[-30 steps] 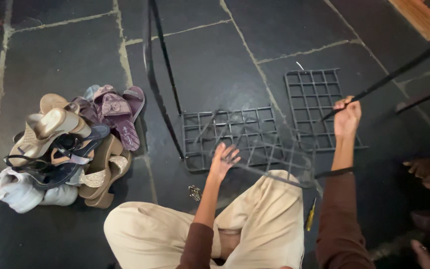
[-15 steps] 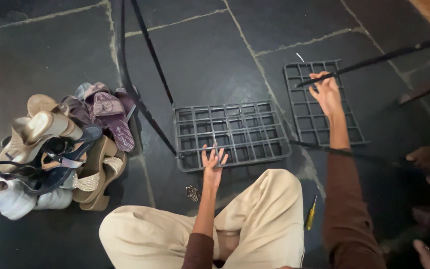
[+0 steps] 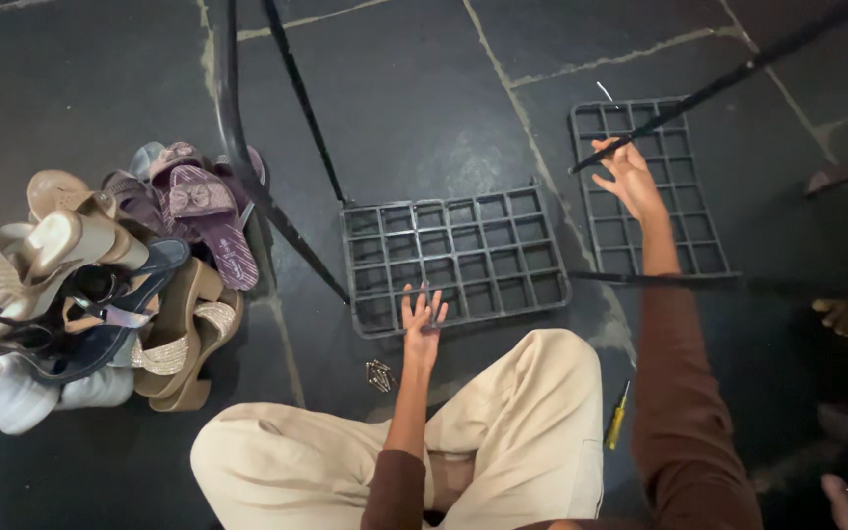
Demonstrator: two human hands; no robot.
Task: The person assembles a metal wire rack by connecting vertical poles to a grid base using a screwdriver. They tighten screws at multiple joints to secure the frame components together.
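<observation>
Resting left hand [image 3: 422, 319] lower on grid shelf [image 3: 453, 257], fingers apart | right hand [image 3: 628, 179] shifted, fingers apart beside rod [image 3: 728, 77]

Single head view, looking steeply down from above seated person's lap at dark stone floor [image 3: 100, 59]. Fairly near. Black grid panel [image 3: 453, 255] mid-frame; shoe pile [image 3: 100, 285] left of it.

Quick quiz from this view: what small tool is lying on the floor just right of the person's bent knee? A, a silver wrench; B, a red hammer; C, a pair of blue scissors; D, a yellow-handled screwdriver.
D: a yellow-handled screwdriver lies on the dark stone floor beside the beige trouser leg.
</observation>
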